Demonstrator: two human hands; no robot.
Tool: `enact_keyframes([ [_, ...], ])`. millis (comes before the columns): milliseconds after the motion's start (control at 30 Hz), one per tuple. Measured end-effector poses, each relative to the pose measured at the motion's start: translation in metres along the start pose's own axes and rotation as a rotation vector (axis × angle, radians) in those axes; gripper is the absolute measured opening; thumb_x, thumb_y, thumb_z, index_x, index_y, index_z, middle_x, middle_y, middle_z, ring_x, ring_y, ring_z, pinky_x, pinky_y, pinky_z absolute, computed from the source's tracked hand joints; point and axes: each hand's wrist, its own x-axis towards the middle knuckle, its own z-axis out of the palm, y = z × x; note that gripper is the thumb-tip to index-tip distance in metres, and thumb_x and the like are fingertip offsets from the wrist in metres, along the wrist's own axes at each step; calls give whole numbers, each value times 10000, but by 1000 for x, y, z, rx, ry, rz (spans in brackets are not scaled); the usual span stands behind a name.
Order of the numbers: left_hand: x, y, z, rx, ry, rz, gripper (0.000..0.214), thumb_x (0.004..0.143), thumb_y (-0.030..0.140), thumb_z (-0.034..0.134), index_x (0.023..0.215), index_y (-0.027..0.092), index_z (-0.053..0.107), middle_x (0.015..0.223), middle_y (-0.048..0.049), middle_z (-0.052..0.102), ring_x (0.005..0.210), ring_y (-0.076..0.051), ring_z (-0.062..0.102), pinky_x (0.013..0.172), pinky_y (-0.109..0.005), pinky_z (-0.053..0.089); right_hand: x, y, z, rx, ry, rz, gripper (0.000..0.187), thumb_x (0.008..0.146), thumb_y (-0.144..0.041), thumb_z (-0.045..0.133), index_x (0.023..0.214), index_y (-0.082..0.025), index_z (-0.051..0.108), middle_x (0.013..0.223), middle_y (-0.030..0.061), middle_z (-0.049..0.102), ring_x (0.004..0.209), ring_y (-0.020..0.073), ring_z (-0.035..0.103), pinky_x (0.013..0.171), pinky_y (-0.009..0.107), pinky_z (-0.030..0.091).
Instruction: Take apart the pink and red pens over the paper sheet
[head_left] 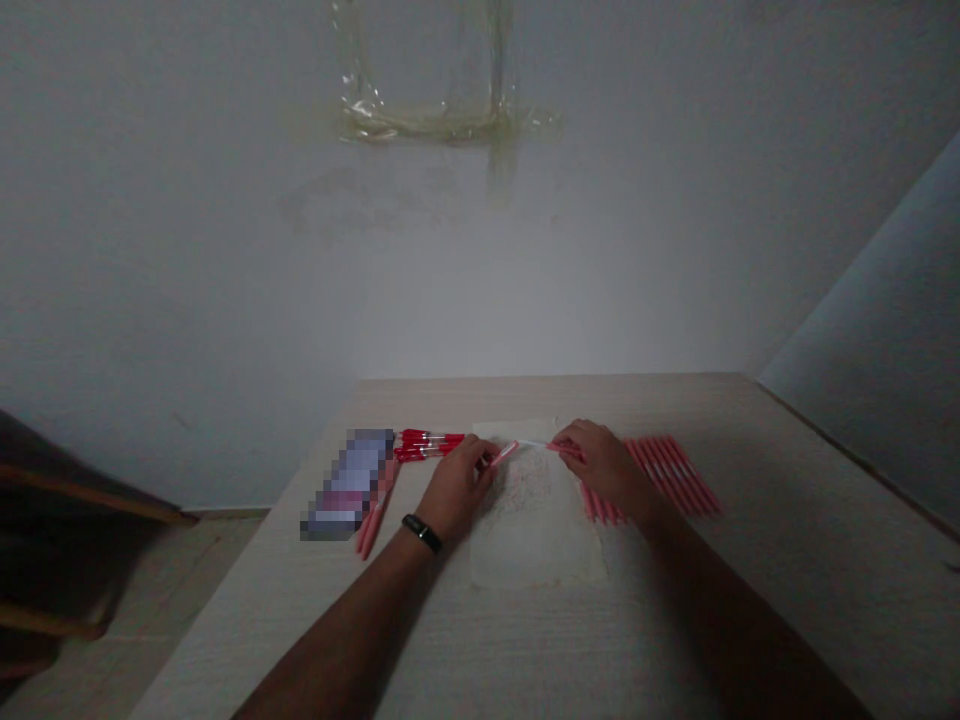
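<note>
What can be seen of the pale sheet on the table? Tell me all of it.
The off-white sheet looks like thin paper, roughly rectangular, with slightly uneven edges. Small reddish specks are scattered over its middle; whether they are marks or crumbs is unclear. It lies flat on the table. The left hand is at its left edge and the right hand at its upper right; contact with either is hard to tell. Pink pens lie by its right edge.
</note>
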Motion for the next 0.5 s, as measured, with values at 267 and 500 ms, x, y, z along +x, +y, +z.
enact_keyframes([
  [267, 0, -1, -2, 44, -18, 35, 169, 868, 128, 576, 982, 177, 691, 906, -64, 658, 849, -192, 596, 738, -290, 449, 0, 7, 2, -17, 2, -33, 160, 855, -70, 632, 937, -194, 691, 903, 41, 671, 889, 204, 578, 805, 333, 419],
  [500, -1, 1, -1, 43, -109, 83, 214, 913, 176, 558, 1038, 188, 731, 924, -75, 649, 865, -192, 580, 743, -287, 436, -1, -1, 12, 43, -17, -107, 225, 871, -86, 641, 1022, -228, 728, 944, 53, 653, 966, 222, 561, 854, 361, 431],
])
